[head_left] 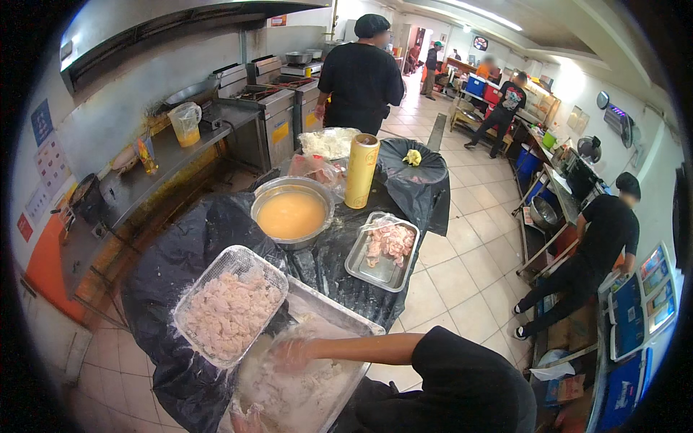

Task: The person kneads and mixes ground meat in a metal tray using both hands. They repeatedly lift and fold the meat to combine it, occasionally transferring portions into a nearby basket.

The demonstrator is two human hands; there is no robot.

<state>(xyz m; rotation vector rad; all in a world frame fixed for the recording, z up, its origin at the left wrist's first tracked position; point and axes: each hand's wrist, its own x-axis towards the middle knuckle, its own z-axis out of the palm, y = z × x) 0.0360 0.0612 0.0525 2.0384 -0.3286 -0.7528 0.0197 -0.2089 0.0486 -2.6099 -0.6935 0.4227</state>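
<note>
My right hand [292, 353], blurred and in what looks like a clear plastic glove, reaches into a large metal tray [346, 311] of white flour [303, 398]. Floury lumps lie around its fingers, and whether it grips any is unclear. At the bottom edge, my left hand [246, 421] is partly visible at the tray's near left side, dusted with flour. A wire-mesh basket [246, 256] beside the tray holds flour-coated meat pieces [230, 319]. Beyond it stands a metal bowl [330, 203] of orange-tan liquid [292, 215]. A smaller metal tray [354, 260] carries raw meat pieces [391, 242].
Black plastic sheeting [178, 254] covers the table. An upright yellow roll [361, 173] stands behind the bowl, near a plastic bag [319, 169] and a plastic-covered bin [414, 168]. One person [360, 81] stands beyond the table; another [598, 243] bends at the right-hand counter.
</note>
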